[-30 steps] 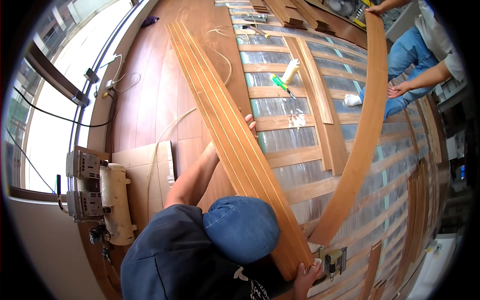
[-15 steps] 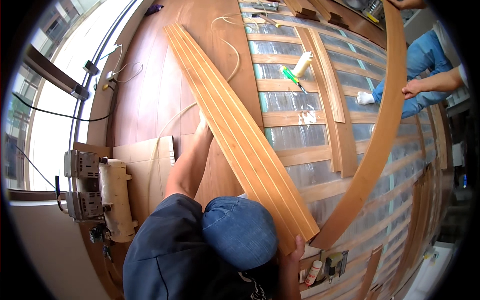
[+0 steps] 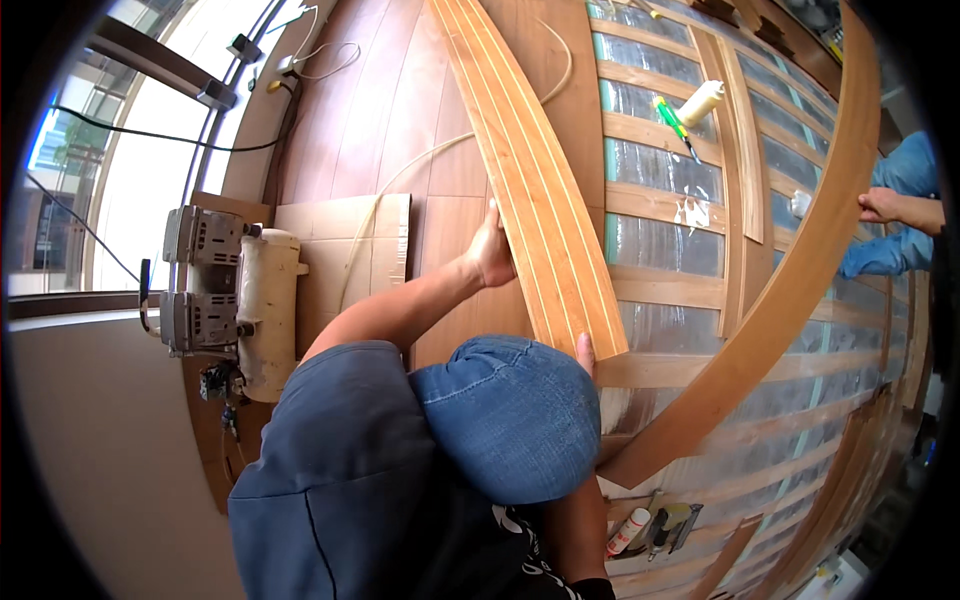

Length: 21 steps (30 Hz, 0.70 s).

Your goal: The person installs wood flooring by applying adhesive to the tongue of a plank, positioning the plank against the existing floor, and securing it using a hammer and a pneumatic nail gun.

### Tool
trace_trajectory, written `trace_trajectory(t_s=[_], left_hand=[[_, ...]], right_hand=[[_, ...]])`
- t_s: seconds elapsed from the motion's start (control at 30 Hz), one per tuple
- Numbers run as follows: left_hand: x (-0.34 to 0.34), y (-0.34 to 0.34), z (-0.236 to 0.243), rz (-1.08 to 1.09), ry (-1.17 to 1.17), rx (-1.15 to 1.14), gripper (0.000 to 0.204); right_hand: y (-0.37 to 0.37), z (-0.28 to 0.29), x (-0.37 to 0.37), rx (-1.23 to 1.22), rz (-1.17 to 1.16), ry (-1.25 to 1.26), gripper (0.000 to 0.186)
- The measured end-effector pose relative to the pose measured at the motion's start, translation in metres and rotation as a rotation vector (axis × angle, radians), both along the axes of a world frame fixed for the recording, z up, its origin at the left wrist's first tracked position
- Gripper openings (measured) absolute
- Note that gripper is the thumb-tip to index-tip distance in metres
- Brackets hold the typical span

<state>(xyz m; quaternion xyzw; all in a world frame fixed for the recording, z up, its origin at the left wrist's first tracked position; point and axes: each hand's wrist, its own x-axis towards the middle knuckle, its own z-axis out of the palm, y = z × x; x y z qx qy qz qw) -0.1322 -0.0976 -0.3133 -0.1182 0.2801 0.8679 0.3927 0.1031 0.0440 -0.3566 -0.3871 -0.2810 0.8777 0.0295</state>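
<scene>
A long wooden floorboard (image 3: 530, 190) with pale parallel lines along its face slants away from me, held in both hands. My left hand (image 3: 490, 255) is closed on its left edge, with the fingers partly hidden beneath. At the near end, the thumb of my right hand (image 3: 586, 350) presses on the board, and the rest of that hand is hidden behind my knee in blue denim (image 3: 510, 420). To the right, a second long floorboard (image 3: 790, 285) is held by a co-worker's hand (image 3: 882, 205); its near end lies close to my right arm.
An air compressor (image 3: 265, 315) stands at left beside flattened cardboard (image 3: 395, 225). A hose (image 3: 430, 155) crosses the laid floor. Wooden battens (image 3: 665, 285) over silvery sheeting carry a cream bottle (image 3: 700, 102) and a green-handled tool (image 3: 670, 115). Near right are a tube (image 3: 628, 532) and a nail gun (image 3: 660, 530).
The view has shifted. The lined floorboard's near end has moved forward, away from me, and the board points more straight ahead. My left hand now grips nearer that end.
</scene>
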Motion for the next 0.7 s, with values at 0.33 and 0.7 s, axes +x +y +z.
trace_trajectory(t_s=[0.33,0.7], left_hand=[[0.046,-0.061,-0.11,0.206,-0.375,-0.736,0.09],[0.023,-0.189,-0.109,-0.026,-0.07,-1.344,0.068]], right_hand=[[0.03,0.02,0.108,0.137,0.378,-0.153,0.054],[0.051,0.093,0.402,0.402,-0.722,-0.401,0.03]])
